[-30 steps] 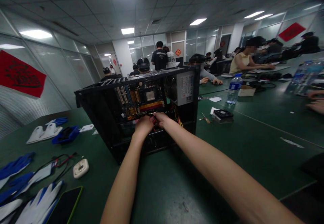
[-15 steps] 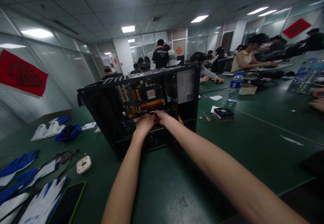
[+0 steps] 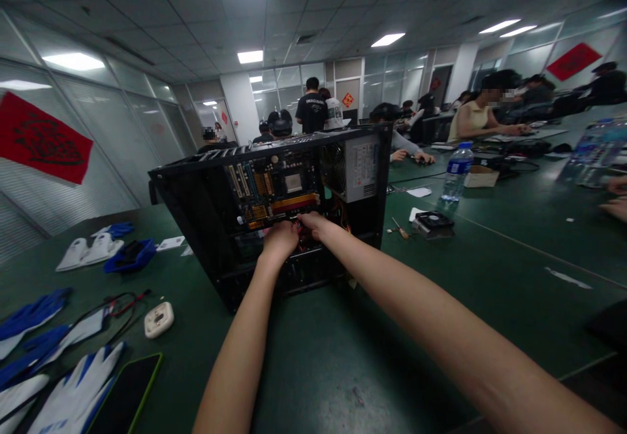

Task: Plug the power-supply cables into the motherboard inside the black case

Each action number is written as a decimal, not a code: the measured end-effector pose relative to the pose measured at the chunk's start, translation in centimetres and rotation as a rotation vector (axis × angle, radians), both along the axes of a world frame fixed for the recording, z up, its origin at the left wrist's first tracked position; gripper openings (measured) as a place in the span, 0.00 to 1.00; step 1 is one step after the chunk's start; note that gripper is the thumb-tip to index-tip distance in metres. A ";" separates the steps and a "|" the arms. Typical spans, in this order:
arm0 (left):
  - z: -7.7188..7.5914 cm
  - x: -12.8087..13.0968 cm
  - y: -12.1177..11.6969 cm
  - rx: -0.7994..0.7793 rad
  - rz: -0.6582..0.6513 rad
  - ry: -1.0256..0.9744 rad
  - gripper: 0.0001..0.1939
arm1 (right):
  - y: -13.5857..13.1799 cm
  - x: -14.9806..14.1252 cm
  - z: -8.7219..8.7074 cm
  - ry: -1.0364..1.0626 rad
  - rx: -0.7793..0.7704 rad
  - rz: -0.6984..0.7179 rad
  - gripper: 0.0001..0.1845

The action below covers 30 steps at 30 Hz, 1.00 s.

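Observation:
A black computer case (image 3: 196, 225) stands on the green table with its side open towards me. Inside it show a motherboard (image 3: 294, 183) and, at the upper right, a power supply (image 3: 361, 166). Both my hands reach in just under the motherboard's lower edge. My left hand (image 3: 281, 239) has its fingers closed around thin dark and reddish cables (image 3: 302, 241). Close beside it, my right hand (image 3: 313, 223) pinches at the same spot. What lies between its fingertips is too small and dark to make out.
Left on the table (image 3: 304, 355) lie work gloves (image 3: 73, 388), a phone (image 3: 125, 395), a white square object (image 3: 159, 319) and a blue tray (image 3: 130, 255). On the right are a CPU cooler (image 3: 434, 221), a screwdriver (image 3: 400, 229) and a water bottle (image 3: 457, 171). Other people sit farther back.
Both hands stay at the same place in the case, the right fingers shifting slightly. The view has moved a little.

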<state>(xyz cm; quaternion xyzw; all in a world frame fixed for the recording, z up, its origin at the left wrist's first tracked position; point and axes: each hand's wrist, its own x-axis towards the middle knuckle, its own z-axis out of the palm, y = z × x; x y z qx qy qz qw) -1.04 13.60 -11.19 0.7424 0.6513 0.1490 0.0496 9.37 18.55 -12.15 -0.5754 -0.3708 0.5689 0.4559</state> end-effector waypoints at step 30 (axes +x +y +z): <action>-0.2 0.3 -0.2 0.075 -0.054 0.046 0.22 | -3.8 1.9 0.8 -1.353 0.467 0.164 0.24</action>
